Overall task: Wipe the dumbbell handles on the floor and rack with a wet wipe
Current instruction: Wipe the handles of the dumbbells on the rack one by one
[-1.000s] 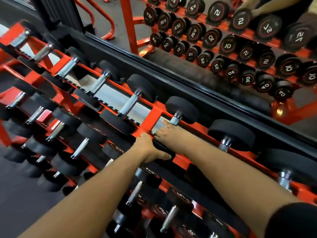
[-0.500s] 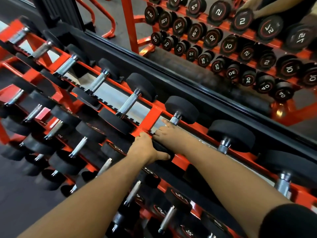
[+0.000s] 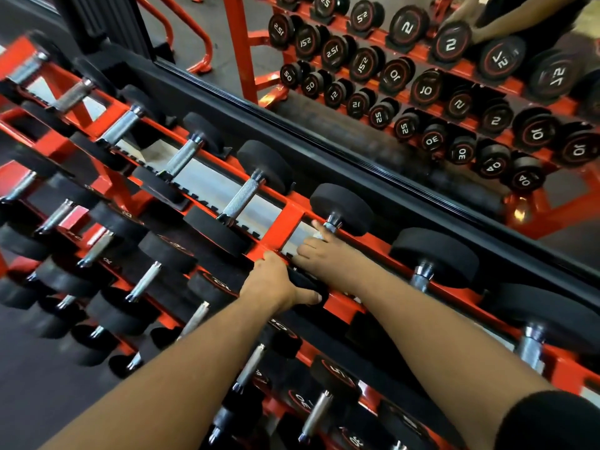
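Head view: our right hand [image 3: 319,251] closes on a knurled steel dumbbell handle [image 3: 331,225] on the red steel rack's [image 3: 281,226] top tier, a scrap of white wet wipe [image 3: 319,235] beneath, presumably to scrub. Left hand [image 3: 276,280] grips the black rubber near head [image 3: 308,282], likely steadying.

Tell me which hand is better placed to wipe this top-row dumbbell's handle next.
Right. The right hand lies over the handle of the black round-headed dumbbell with a white wet wipe showing under its fingers. The left hand grips that dumbbell's near black head, steadying it on the red steel rack.
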The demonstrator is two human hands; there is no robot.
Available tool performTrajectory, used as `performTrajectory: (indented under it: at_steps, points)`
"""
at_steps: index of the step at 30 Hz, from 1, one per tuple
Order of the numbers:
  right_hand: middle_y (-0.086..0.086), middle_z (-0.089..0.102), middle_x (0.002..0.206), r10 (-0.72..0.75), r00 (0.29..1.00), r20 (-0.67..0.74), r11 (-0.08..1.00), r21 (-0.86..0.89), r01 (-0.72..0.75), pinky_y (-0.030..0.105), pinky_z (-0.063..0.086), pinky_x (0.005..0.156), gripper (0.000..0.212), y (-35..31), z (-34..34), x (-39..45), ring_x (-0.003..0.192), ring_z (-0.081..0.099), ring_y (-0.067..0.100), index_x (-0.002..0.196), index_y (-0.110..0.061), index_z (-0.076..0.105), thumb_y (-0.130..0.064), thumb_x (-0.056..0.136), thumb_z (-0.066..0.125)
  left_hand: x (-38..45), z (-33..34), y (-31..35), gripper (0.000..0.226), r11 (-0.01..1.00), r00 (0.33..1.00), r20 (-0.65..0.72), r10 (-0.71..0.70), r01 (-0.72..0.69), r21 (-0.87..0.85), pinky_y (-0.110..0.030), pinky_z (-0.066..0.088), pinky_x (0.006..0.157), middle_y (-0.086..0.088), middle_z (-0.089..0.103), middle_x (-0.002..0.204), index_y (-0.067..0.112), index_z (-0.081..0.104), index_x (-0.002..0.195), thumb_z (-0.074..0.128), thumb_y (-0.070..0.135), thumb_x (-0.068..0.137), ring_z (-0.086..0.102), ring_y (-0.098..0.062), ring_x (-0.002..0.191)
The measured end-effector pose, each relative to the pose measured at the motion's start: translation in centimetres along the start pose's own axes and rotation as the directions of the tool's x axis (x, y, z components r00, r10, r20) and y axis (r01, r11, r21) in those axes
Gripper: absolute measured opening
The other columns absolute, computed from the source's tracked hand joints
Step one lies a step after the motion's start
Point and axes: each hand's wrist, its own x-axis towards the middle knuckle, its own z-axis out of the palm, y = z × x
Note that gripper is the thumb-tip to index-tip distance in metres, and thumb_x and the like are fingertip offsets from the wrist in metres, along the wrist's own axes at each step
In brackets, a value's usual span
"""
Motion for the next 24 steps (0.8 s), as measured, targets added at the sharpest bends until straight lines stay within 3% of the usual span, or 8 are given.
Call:
performTrajectory:
  at_steps: [2,4,8,12,15,18,22,24]
  points:
    - [0.007,0.044,0.151,0.010,1.000,-0.015,1.000,-0.011,-0.010,0.066,0.012,0.120,0.056,1.0,1.3,-2.2,0.146,0.035,0.027,0.149,-0.021,0.041,-0.015,0.094,0.042,0.1,0.0,0.0,0.116,1.000,1.000,0.005,0.011,-0.011,-0.005,-0.042,0.051,0.098,-0.013,0.047,0.138,0.007,0.036,0.139,0.095,0.061,0.055,0.054,-0.033,0.126]
    - [0.009,0.031,0.161,0.027,0.999,0.045,0.999,-0.036,-0.025,0.067,0.005,0.120,0.065,1.6,1.3,-2.9,0.153,0.021,0.027,0.156,-0.022,0.028,-0.013,0.091,0.031,0.2,-0.1,0.0,0.116,1.000,1.000,0.011,0.008,-0.008,-0.009,-0.041,0.051,0.095,-0.012,0.047,0.138,0.007,0.036,0.139,0.095,0.061,0.055,0.054,-0.032,0.125]
    - [0.004,0.057,0.126,0.088,0.996,0.015,0.996,-0.018,-0.087,0.060,0.006,0.123,0.041,0.7,-0.2,0.5,0.129,0.050,0.026,0.133,-0.020,0.053,-0.011,0.094,0.043,0.2,-0.1,0.0,0.115,1.000,1.000,0.007,-0.004,0.004,0.017,-0.043,0.054,0.096,-0.012,0.049,0.135,0.008,0.038,0.136,0.095,0.063,0.053,0.056,-0.031,0.121]
    - [0.002,0.062,0.117,0.141,0.990,0.010,0.990,-0.016,-0.141,0.059,0.006,0.123,0.030,0.2,-0.6,1.4,0.121,0.055,0.025,0.122,-0.021,0.059,-0.012,0.095,0.051,0.3,-0.1,-0.1,0.118,1.000,1.000,0.002,0.000,0.000,0.026,-0.044,0.054,0.096,-0.011,0.050,0.135,0.009,0.037,0.138,0.094,0.064,0.051,0.057,-0.030,0.121]
    - [0.011,0.053,0.136,0.200,0.975,-0.091,0.975,-0.084,-0.208,0.066,0.009,0.120,0.046,0.1,0.8,-1.1,0.137,0.044,0.032,0.136,-0.016,0.048,-0.012,0.090,0.051,0.4,-0.1,-0.1,0.118,1.000,1.000,0.007,0.002,-0.002,0.017,-0.045,0.053,0.098,-0.012,0.050,0.136,0.008,0.037,0.138,0.095,0.064,0.051,0.056,-0.031,0.123]
    - [0.016,0.034,0.158,0.310,0.950,-0.034,0.926,-0.216,-0.309,0.061,-0.003,0.120,0.060,0.1,0.8,-1.7,0.151,0.024,0.035,0.153,-0.012,0.029,-0.017,0.093,0.035,0.6,-0.2,-0.2,0.120,1.000,1.000,0.019,0.001,-0.001,0.007,-0.045,0.054,0.099,-0.011,0.049,0.136,0.007,0.036,0.139,0.095,0.064,0.051,0.055,-0.031,0.122]
    - [0.016,0.041,0.156,0.441,0.897,-0.029,0.864,-0.257,-0.434,0.057,-0.002,0.120,0.052,-0.7,-0.2,-0.1,0.149,0.032,0.032,0.147,-0.012,0.042,-0.019,0.097,0.031,0.6,-0.4,-0.2,0.119,1.000,1.000,0.024,0.003,-0.004,0.021,-0.046,0.054,0.098,-0.012,0.049,0.135,0.008,0.037,0.136,0.095,0.065,0.049,0.056,-0.031,0.120]
    - [0.016,0.028,0.163,0.471,0.882,-0.002,0.863,-0.207,-0.462,0.054,-0.003,0.121,0.057,-1.0,-0.1,-0.5,0.152,0.023,0.030,0.155,-0.010,0.030,-0.020,0.099,0.028,0.4,-0.3,-0.2,0.117,1.000,1.000,0.016,0.008,-0.009,0.027,-0.047,0.054,0.098,-0.011,0.049,0.134,0.009,0.038,0.134,0.095,0.065,0.049,0.057,-0.032,0.120]
